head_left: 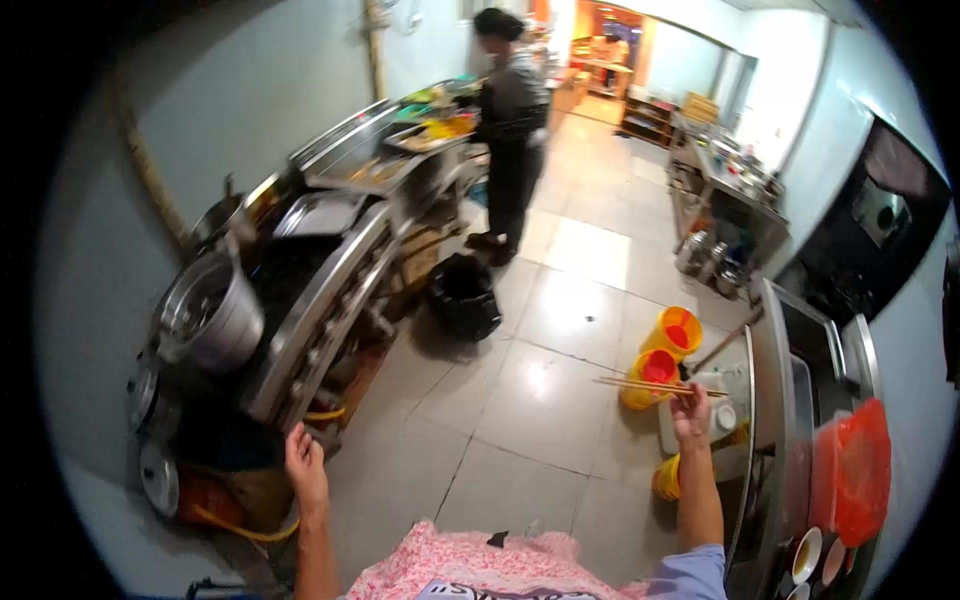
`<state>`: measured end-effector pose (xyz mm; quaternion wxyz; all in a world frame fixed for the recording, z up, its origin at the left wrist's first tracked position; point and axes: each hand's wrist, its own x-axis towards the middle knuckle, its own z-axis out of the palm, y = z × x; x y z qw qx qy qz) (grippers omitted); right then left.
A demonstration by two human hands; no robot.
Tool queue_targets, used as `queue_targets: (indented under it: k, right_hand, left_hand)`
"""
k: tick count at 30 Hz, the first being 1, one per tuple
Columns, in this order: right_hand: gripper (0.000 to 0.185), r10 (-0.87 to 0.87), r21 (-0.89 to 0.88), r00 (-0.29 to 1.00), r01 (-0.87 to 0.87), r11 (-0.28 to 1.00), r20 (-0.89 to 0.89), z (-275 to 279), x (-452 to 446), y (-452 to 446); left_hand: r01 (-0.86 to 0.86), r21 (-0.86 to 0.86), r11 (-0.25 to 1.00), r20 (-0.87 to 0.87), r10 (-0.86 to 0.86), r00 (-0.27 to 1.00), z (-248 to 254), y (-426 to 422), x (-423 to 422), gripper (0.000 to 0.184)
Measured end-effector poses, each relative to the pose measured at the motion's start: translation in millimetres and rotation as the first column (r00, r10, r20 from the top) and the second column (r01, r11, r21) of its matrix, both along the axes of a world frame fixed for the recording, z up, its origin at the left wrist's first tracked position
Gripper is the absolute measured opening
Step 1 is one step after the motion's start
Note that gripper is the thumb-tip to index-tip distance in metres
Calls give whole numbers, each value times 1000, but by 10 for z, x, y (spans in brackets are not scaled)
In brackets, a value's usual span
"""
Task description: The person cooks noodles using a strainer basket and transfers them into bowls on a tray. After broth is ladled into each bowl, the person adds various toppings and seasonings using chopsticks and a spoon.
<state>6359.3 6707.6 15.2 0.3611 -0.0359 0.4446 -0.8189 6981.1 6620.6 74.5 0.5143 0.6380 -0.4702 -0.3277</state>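
Here, long thin tan chopsticks [640, 384], right hand [690, 412] closed around them, left hand [306, 464] curled, closure unclear

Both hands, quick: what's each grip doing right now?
Left hand: fingers curled, nothing visible in it; whether fully closed cannot be told.
Right hand: closed, holding chopsticks.
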Motion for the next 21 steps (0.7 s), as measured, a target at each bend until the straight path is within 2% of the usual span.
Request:
queue_targets:
  k: [1, 3, 4, 5, 7, 9, 10, 11, 12, 14, 15, 16, 18, 19, 20, 21]
  right_hand:
    - [21, 103, -13, 988, -102, 995, 119, 123, 566, -336]
    - [37, 373, -39, 926, -371, 928, 61, 213, 1442, -823]
    - [44, 469, -31, 881, -468, 883, 51, 80, 1766, -1138]
    - [45, 560, -5, 829, -560, 829, 6, 274, 2217, -1345]
    - [45, 690, -112, 711, -703, 702, -135, 285, 2812, -1782]
    - [43, 722, -16, 674, -732, 681, -155, 602, 3645, -2051]
    - [40, 740, -53, 625, -772, 634, -248, 699, 3982, -2157]
    - [37, 799, -127, 585, -810, 572, -140, 721, 4229, -2372]
    - [35, 823, -208, 541, -837, 506, -176, 870, 4555, -2519]
    - [34, 836, -184, 406, -914, 362, -369, 1248, 5126, -2794]
    - [35, 820, -196, 384, -923, 331, -424, 1394, 5380, -2973]
    - [36, 797, -126, 376, -924, 360, -473, 1503, 5601, -3189]
    - [44, 738, -112, 262, -962, 248, -621, 1797, 6156, -3498]
    - [50, 704, -104, 248, -965, 241, -665, 1905, 6431, -3682]
    - [51, 687, -11, 215, -957, 289, -694, 1934, 6672, -3910]
    - [52, 627, 24, 161, -961, 275, -763, 1923, 6906, -4168]
  left_hand:
    - [-58, -24, 998, -17, 58, 998, -5, -35, 334, 38]
    - [-157, -43, 987, 11, 157, 988, 120, -62, 897, 36]
    - [-177, -116, 977, -40, 174, 984, 43, -145, 1304, 35]
    - [-201, -198, 959, -87, 187, 979, -10, -199, 1657, 34]
    - [-236, -288, 928, -117, 210, 971, 147, -203, 2226, 33]
    - [-273, -280, 920, -19, 279, 960, 426, -296, 2633, 32]
    - [-281, -290, 915, 1, 294, 956, 523, -389, 2816, 32]
    - [-285, -304, 909, 16, 304, 952, 578, -530, 2994, 32]
    - [-269, -328, 906, 17, 290, 957, 640, -703, 3168, 33]
    - [-245, -352, 903, 58, 282, 958, 724, -1046, 3309, 35]
    - [-218, -372, 902, 42, 251, 967, 736, -1262, 3410, 38]
    - [-206, -378, 903, 37, 237, 971, 738, -1494, 3490, 41]
    - [-203, -338, 919, 82, 244, 966, 716, -2008, 3647, 52]
    - [-202, -348, 915, 116, 256, 960, 666, -2317, 3757, 56]
    - [-226, -351, 909, 206, 311, 928, 741, -2498, 3741, 63]
    - [-186, -424, 887, 334, 344, 878, 644, -2825, 3906, 70]
